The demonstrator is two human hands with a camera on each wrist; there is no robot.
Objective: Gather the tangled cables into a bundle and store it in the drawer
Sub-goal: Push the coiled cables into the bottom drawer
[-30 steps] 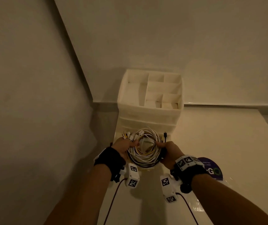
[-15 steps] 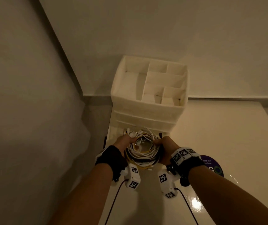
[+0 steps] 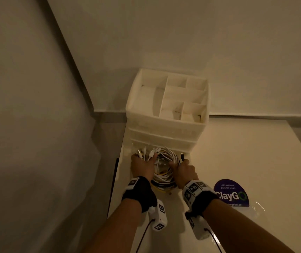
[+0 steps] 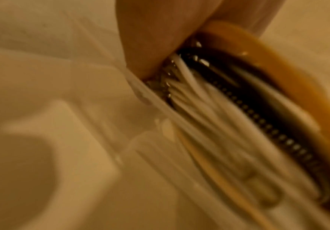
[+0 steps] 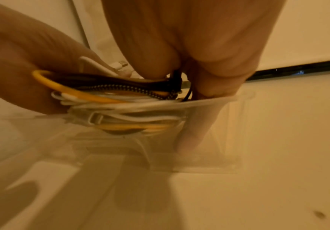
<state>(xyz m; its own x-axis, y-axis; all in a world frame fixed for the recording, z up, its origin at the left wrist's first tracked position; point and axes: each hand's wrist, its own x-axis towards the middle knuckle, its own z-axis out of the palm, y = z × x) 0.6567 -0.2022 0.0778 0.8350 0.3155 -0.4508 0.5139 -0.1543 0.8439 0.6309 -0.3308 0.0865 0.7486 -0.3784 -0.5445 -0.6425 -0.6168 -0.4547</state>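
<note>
A coiled bundle of white, yellow and black cables (image 3: 164, 172) hangs between both hands. My left hand (image 3: 142, 164) grips its left side, with several plug ends sticking out past the fingers. My right hand (image 3: 183, 169) grips the right side, next to a black plug. The bundle sits partly inside the pulled-out translucent bottom drawer (image 5: 219, 124) of the white organizer (image 3: 166, 125). In the right wrist view the cable bundle (image 5: 121, 99) lies across the drawer's rim and my fingers (image 5: 199, 46) reach down inside the wall. The blurred left wrist view shows the cable bundle (image 4: 209, 124) under my fingers (image 4: 150, 38).
The organizer has compartments on top and stands on a glossy white table (image 3: 246, 152) in a corner, with a wall close on the left. A purple round sticker (image 3: 231, 193) lies on the table to the right of my right wrist.
Both hands carried the bundle forward toward the organizer's base and lowered it into the open bottom drawer. The grips on both sides stayed the same.
</note>
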